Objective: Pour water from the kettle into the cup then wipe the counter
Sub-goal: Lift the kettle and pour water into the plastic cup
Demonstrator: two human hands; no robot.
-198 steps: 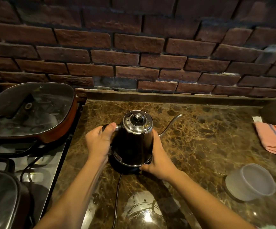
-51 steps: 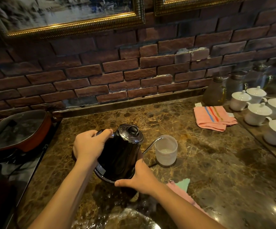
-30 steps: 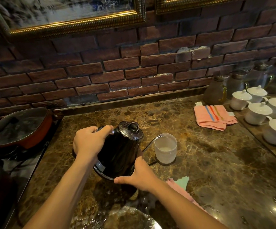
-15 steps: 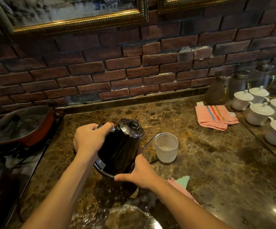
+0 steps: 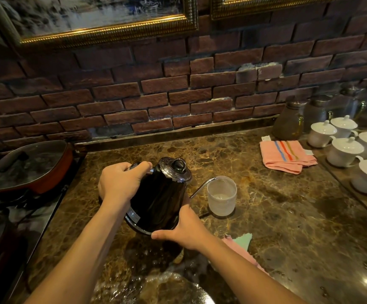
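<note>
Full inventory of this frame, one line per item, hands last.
kettle: 1, black with chrome lid, tilted, spout over the cup
cup: 1, translucent white, counter centre
striped towel: 1, pink, folded, back right
cloth: 1, pink and green, behind right forearm
lidded cups: at least 5, white, far right
jars: several, glass, right by wall
pan: 1, red, glass lid, left stove
counter: 1, brown marble
left hand: grip on kettle handle
right hand: supporting kettle base
</note>
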